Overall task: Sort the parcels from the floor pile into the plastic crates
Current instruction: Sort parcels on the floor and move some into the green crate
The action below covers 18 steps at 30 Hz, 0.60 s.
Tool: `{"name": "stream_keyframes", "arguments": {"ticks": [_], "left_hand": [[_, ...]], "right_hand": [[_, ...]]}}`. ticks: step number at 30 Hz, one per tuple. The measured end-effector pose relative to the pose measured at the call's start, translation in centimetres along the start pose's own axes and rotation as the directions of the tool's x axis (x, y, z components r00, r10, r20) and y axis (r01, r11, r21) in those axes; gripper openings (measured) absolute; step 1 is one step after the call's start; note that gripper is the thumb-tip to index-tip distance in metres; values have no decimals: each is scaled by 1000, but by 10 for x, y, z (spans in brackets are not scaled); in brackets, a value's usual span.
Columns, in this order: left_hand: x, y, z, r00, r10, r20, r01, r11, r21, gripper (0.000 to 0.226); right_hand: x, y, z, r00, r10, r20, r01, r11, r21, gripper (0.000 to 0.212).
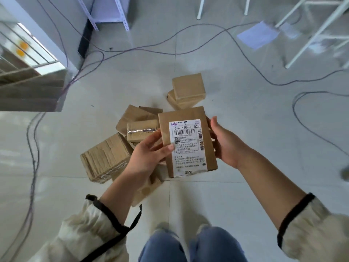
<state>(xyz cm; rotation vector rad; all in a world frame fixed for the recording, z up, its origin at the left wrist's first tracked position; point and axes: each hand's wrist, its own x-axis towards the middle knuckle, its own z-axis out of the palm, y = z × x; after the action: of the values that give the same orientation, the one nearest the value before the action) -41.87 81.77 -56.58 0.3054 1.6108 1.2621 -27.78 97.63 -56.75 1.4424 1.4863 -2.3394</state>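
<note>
I hold a flat brown cardboard parcel (187,140) above the floor pile, its white shipping label facing up. My left hand (151,156) grips its left edge, thumb on the label and fingers underneath. My right hand (224,142) holds the right edge with fingers curled behind it. Below lies the pile of several brown parcels (132,129): a large corrugated box (105,157) at the left, a taped box (141,129) in the middle, and two stacked small boxes (187,91) farther away. No plastic crate is clearly in view.
Thin cables (132,50) snake across the grey tiled floor. A shelf unit with cardboard (30,86) stands at the left. White metal rack legs (309,35) and a sheet of paper (257,35) lie at the upper right. My knees (188,244) are at the bottom.
</note>
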Motion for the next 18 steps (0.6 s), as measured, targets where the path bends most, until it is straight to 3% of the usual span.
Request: {"name": "stream_keyframes", "arguments": {"ticks": [8, 13, 18], "left_hand": [[-120, 163, 63, 992, -2, 126, -16, 989, 144, 39], [-175, 211, 100, 986, 18, 168, -55, 975, 216, 39], [-210, 242, 121, 933, 20, 360, -143, 937, 320, 22]], "right_hand": [[-197, -113, -4, 992, -110, -57, 109, 994, -18, 44], [-283, -137, -6, 964, -200, -177, 213, 976, 55, 38], [-338, -133, -8, 928, -193, -318, 248, 958, 143, 33]]}}
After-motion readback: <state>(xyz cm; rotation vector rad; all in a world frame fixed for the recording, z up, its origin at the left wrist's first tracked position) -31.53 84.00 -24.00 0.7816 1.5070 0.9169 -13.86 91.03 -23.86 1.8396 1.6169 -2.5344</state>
